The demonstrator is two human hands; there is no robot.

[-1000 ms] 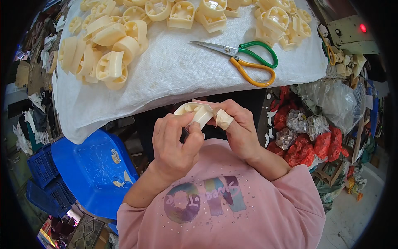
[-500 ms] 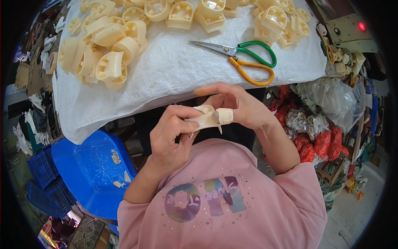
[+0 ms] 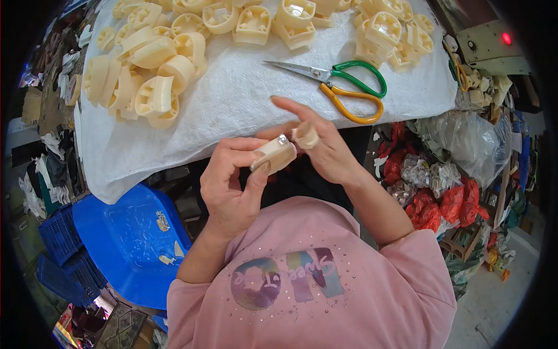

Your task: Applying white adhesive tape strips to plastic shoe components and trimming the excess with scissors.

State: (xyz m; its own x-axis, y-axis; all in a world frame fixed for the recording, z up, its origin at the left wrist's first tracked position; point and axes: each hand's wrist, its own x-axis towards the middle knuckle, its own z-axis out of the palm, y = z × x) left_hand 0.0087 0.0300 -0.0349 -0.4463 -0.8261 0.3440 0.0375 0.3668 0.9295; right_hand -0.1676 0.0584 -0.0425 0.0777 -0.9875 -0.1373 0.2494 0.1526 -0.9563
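My left hand (image 3: 232,177) pinches a cream plastic piece (image 3: 275,155) between thumb and fingers, tilted in front of my chest. It resembles the curved, hollow mouldings on the table. Close to its right end is my right hand (image 3: 328,148), index finger stretched out and the other fingers partly hidden and blurred. A cream wrap (image 3: 306,135) covers the right thumb. Something small and shiny (image 3: 283,139) shows at the piece's upper edge, between the two hands; I cannot make out what it is.
Scissors (image 3: 325,75) with one green and one orange handle lie on the white woven cloth (image 3: 232,99). Piles of cream mouldings (image 3: 154,96) sit at the far side. A blue plastic tub (image 3: 116,244) stands at left; red and clear bags (image 3: 450,203) lie at right.
Both hands have shifted a little left. The piece is turned, and the wrapped right thumb has come away from its edge. A thin curl hanging at its edge no longer shows.
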